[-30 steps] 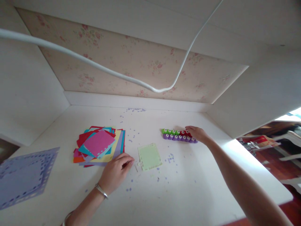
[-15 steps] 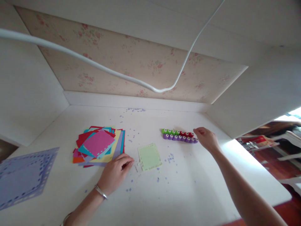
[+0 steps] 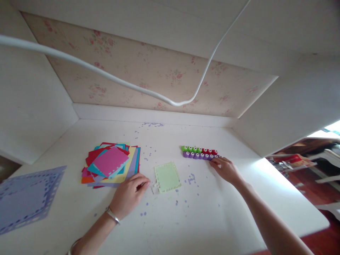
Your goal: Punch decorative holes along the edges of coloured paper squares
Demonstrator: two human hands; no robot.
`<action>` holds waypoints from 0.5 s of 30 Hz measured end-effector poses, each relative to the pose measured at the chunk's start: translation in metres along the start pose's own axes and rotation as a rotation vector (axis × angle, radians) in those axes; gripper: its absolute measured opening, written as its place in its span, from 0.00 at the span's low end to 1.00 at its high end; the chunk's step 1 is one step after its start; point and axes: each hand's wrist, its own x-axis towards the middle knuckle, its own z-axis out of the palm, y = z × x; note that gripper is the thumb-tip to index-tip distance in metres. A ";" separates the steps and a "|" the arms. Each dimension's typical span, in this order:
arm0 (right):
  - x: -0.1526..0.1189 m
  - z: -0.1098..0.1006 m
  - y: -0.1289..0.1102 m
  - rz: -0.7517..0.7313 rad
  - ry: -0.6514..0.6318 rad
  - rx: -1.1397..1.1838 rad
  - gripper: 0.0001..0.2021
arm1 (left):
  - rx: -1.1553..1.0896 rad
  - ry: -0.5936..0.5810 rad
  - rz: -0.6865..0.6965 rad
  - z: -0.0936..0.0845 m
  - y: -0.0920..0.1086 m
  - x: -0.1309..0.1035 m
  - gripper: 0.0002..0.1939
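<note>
Close to the left edge of a pale green paper square (image 3: 168, 177), my left hand (image 3: 130, 193) rests on the white table with its fingers pinched together. What those fingers hold, if anything, is hidden. My right hand (image 3: 225, 170) is at the right end of a row of small purple pieces with round white, dark-centred tops (image 3: 197, 156). Its fingers are closed at the last pieces, and the fingertips are partly hidden. Behind that row stand similar small green pieces (image 3: 190, 149) and small red pieces (image 3: 209, 151). The green square has a punched-looking border.
A fanned pile of coloured paper (image 3: 111, 161) lies left of centre. Purple sheets with patterned borders (image 3: 23, 198) are at the far left. Small purple bits (image 3: 191, 179) are scattered over the table (image 3: 212, 223). A white cable (image 3: 127, 83) hangs across the view.
My right hand has come down and toward me, from beside the red pieces to the right end of the purple row. My left hand has stayed nearly still.
</note>
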 end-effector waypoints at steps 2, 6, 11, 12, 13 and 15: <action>-0.001 0.001 0.002 -0.005 0.014 -0.005 0.16 | -0.004 -0.003 -0.002 0.000 0.000 0.001 0.14; -0.010 0.001 -0.008 0.043 0.077 0.037 0.16 | -0.009 -0.007 -0.009 0.001 0.001 0.001 0.14; -0.024 -0.005 -0.063 0.123 0.132 0.340 0.16 | -0.013 0.024 -0.010 0.001 0.003 0.000 0.13; -0.025 -0.007 -0.079 0.123 0.123 0.408 0.15 | -0.012 0.038 -0.012 0.002 0.003 0.001 0.13; -0.026 -0.009 -0.095 0.113 0.109 0.463 0.16 | -0.009 0.053 -0.016 0.002 0.002 0.001 0.13; -0.024 -0.012 -0.126 0.078 0.066 0.535 0.16 | 0.004 0.082 -0.033 0.003 0.001 0.003 0.13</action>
